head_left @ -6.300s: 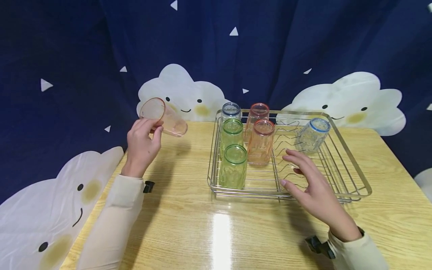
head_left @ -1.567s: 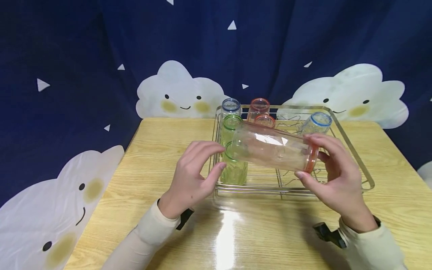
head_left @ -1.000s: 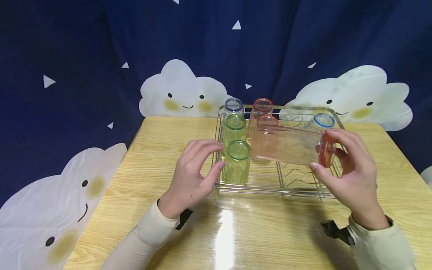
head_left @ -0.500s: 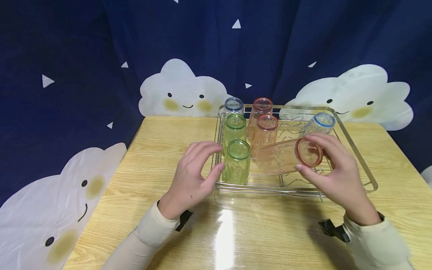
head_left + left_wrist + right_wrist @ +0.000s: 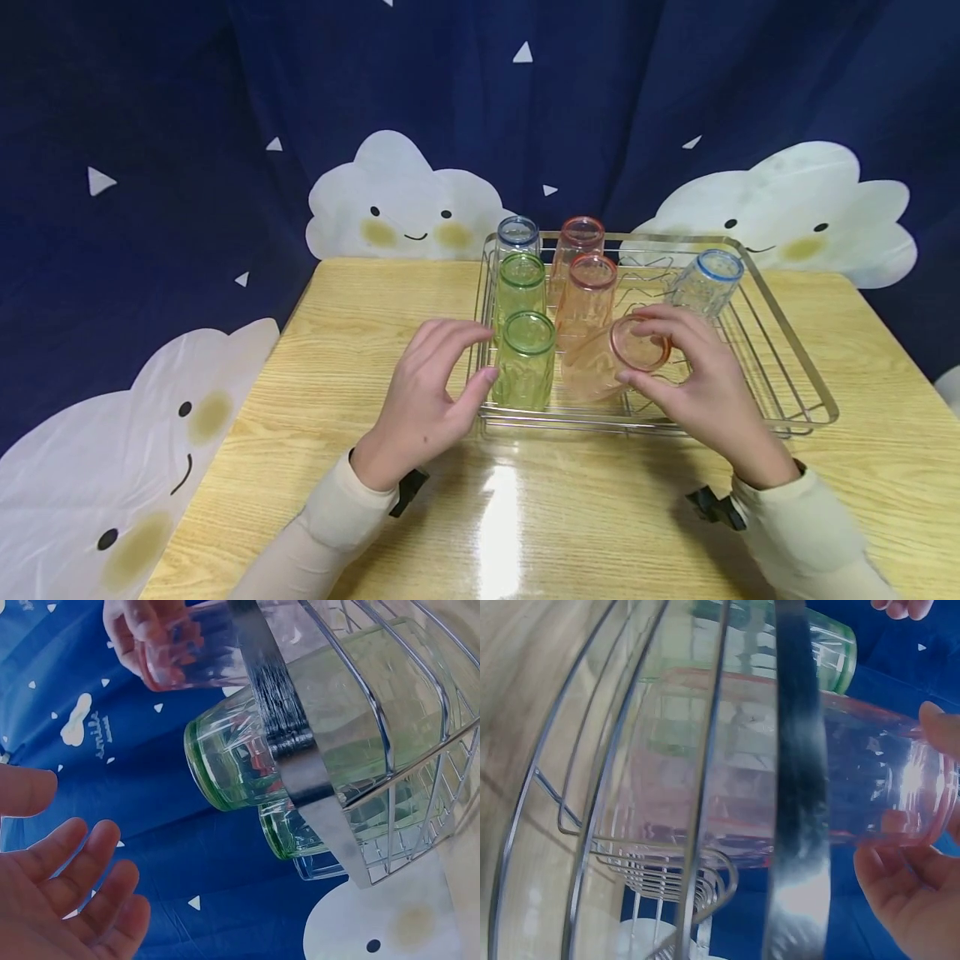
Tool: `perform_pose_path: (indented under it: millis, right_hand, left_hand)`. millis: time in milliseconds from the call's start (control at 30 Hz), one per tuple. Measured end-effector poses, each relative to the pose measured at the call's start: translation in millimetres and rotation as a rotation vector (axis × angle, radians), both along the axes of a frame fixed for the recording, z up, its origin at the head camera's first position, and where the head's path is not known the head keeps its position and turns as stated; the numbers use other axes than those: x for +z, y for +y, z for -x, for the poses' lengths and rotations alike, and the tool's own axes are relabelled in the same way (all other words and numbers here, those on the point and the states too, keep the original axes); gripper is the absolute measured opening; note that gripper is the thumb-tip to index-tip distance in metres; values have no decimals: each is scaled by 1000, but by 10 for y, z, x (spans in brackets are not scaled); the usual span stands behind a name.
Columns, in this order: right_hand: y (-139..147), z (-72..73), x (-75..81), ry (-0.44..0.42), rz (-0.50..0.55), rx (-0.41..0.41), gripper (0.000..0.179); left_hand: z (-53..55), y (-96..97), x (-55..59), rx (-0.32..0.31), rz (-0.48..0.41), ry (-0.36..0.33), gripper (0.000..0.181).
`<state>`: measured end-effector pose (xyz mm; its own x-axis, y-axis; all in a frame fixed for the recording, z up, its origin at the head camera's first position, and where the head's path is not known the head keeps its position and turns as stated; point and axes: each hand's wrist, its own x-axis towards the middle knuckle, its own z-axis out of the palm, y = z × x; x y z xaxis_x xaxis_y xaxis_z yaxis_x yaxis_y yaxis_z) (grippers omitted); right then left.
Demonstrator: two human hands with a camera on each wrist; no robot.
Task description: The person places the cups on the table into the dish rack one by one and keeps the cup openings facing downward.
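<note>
My right hand [image 5: 708, 387] grips an orange-pink drinking glass [image 5: 588, 367] by its thick base, thumb on the near side and fingers on the far side. The glass leans with its mouth down at the left, inside the front middle of the wire dish rack [image 5: 787, 350]. In the right wrist view, the glass [image 5: 877, 765] lies behind the rack's metal rim. My left hand [image 5: 423, 404] has its fingers spread and holds nothing, beside the front green glass [image 5: 525, 375]. In the left wrist view, the left hand [image 5: 75, 892] is apart from that glass.
Upside down in the rack stand a second green glass [image 5: 520, 300], a dark-blue-based glass [image 5: 517, 242], a red-based glass [image 5: 581, 250] and an orange glass [image 5: 585, 308]. A blue-based glass [image 5: 705, 287] leans at the right. The wooden table [image 5: 600, 533] carries the rack; a dark curtain [image 5: 420, 75] hangs behind.
The orange-pink glass has passed from my left hand to my right. Over the last second it has moved left and down into the rack, base tipping up. The left hand stays nearly still.
</note>
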<state>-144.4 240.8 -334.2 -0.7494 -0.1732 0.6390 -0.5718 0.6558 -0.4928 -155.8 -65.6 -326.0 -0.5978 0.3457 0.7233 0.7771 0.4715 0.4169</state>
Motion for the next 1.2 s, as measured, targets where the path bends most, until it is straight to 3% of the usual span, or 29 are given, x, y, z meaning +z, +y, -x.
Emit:
perform_pose_path:
  millis: [667,1200]
  right_hand:
    - [-66,116,-141,-91,-60,0,45]
    - [-86,79,-149,-146,-129,7,38]
  left_hand:
    - [-9,3,-75,9,19,-16,33]
    - [-29,27,-68,-1,49,-27,33]
